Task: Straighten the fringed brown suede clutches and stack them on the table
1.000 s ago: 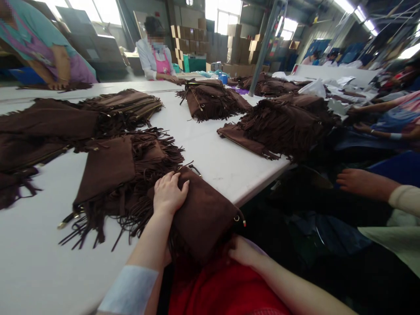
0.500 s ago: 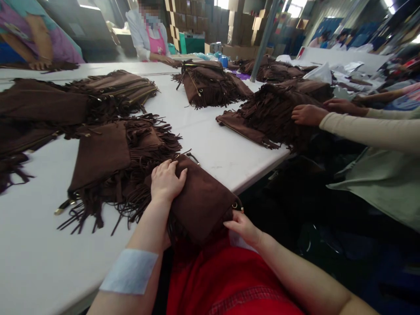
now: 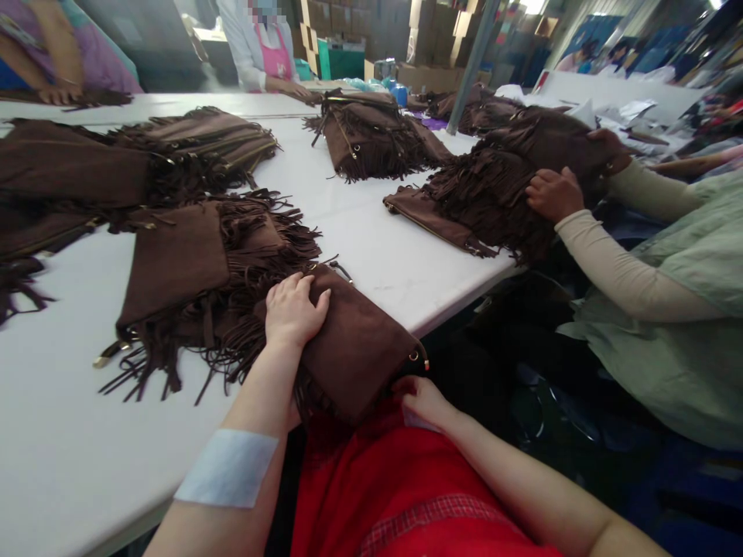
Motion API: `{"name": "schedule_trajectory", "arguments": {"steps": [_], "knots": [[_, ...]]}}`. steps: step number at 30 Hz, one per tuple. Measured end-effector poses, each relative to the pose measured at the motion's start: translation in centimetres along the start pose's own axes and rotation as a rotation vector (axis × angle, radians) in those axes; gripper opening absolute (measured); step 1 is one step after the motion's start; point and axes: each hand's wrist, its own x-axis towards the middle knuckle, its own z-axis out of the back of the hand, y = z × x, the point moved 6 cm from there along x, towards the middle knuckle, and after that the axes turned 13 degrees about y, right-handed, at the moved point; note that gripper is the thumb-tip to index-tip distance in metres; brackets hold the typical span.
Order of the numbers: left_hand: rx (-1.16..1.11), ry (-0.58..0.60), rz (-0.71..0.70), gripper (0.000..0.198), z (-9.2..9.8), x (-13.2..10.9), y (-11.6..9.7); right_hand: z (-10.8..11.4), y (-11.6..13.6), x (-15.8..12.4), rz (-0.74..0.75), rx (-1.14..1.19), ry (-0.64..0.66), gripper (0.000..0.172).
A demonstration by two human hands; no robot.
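A dark brown fringed bag [image 3: 360, 348] hangs over the table edge toward my lap, its smooth side up. My left hand [image 3: 295, 311] lies flat on the bag's upper left part, thumb spread from the fingers. Close below the bag's right corner, my right hand [image 3: 422, 398] has its fingers curled in; whatever they pinch is hidden. A gold ring [image 3: 414, 356] and a short strap end [image 3: 426, 362] show at that corner. Just left of my left hand lies another brown fringed bag [image 3: 179, 259], fringe spread over the table [image 3: 52, 433].
More brown bags [image 3: 214, 147] lie at the left, and a stack of bags [image 3: 371, 139] stands at the back. On the right, a co-worker's hands [image 3: 554, 193] handle a fringed bag [image 3: 511, 174]. A metal pole [image 3: 470, 70] rises behind. Two other people stand across the table.
My right hand has shifted slightly down off the bag's corner, its fingers more curled. My left hand stays put. The co-worker on the right has lifted part of a bag.
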Motion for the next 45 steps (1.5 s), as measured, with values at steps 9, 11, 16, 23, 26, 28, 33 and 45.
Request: {"name": "schedule_trajectory", "arguments": {"steps": [9,11,16,23,26,28,33,45], "knots": [[0.015,0.006,-0.002,0.057,0.2,-0.1,-0.1,-0.5,7.0,-1.4,0.325,0.234,0.087,0.028],[0.008,0.008,0.0,0.057,0.2,-0.1,-0.1,-0.7,6.8,-1.2,0.277,0.207,0.035,0.025],[0.005,0.01,0.005,0.057,0.3,-0.2,-0.2,-0.7,4.6,-0.3,0.14,0.12,-0.059,0.012],[0.012,0.017,0.004,0.057,0.3,-0.2,-0.1,-1.5,-1.5,0.3,-0.157,-0.003,0.064,0.016],[0.019,0.011,0.002,0.056,0.2,-0.1,-0.1,-0.6,-2.0,0.2,-0.181,-0.154,0.039,0.021],[0.019,0.012,0.004,0.056,0.1,-0.1,0.0,0.7,-0.7,0.0,-0.068,-0.152,-0.067,0.03],[0.006,0.014,0.009,0.057,0.2,-0.1,-0.1,2.9,5.9,-2.0,0.382,0.07,-0.239,0.059],[0.028,0.005,0.0,0.056,0.0,0.0,0.1,-0.2,3.2,0.0,0.143,0.175,0.006,0.014]]}}
